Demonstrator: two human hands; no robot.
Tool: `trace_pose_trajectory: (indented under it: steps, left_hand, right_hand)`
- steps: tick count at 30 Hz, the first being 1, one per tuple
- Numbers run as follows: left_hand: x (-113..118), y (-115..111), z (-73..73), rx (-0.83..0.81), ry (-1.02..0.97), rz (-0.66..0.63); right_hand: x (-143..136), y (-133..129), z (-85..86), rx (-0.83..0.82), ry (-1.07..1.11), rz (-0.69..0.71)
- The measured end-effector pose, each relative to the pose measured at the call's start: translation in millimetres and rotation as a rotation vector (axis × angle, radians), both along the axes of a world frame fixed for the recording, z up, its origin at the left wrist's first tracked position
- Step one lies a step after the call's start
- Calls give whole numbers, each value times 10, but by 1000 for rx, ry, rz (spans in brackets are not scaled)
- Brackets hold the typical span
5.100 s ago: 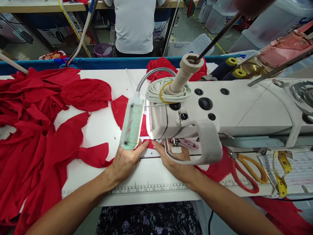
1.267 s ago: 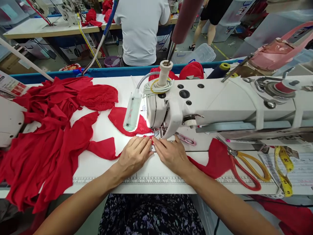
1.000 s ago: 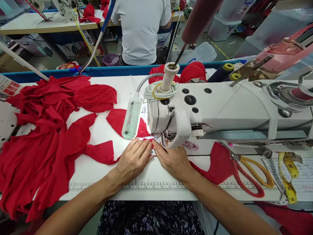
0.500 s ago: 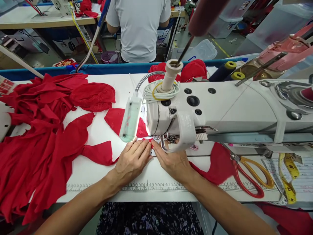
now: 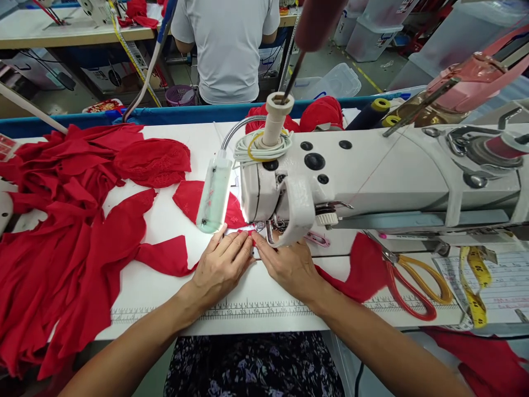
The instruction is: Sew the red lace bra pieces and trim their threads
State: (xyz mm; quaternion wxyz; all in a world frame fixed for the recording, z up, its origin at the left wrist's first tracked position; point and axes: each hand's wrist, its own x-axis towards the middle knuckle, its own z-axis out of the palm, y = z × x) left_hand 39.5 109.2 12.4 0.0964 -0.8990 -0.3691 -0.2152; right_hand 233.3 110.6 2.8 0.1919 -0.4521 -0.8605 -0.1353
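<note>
At the white sewing machine (image 5: 301, 212), a narrow piece of red fabric (image 5: 252, 238) lies by the presser foot. My left hand (image 5: 225, 264) rests over it with fingers close together, their tips pressing the fabric to the bed. My right hand (image 5: 287, 267) pinches the fabric's near edge between thumb and fingers, close to the foot; the machine head hides part of these fingers. Red fabric strips trail out past both hands, one widening into a cup-like piece (image 5: 366, 270) on the right. Behind the lit lamp (image 5: 214, 193) lies another red piece (image 5: 184, 201).
A large heap of red fabric (image 5: 61, 248) covers the table's left side. Orange-and-red-handled scissors (image 5: 413, 281), a yellow tape measure (image 5: 475, 286) and a written sheet (image 5: 506, 281) lie at right. A ruler scale (image 5: 256, 311) runs along the front edge. Another person (image 5: 231, 49) sits ahead.
The whole view has shifted slightly, with the machine appearing a little further left and higher. Both hands keep their place on the red fabric at the presser foot.
</note>
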Motion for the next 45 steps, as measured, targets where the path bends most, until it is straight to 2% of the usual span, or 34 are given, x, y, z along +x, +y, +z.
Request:
trace_pose_trajectory:
  steps: [28, 45]
  left_hand:
    - [-5, -5, -26, 0, 12, 19]
    - [-5, -21, -14, -3, 21, 14]
  right_hand:
    - [-6, -2, -12, 22, 31, -1]
    - [7, -7, -28, -27, -8, -8]
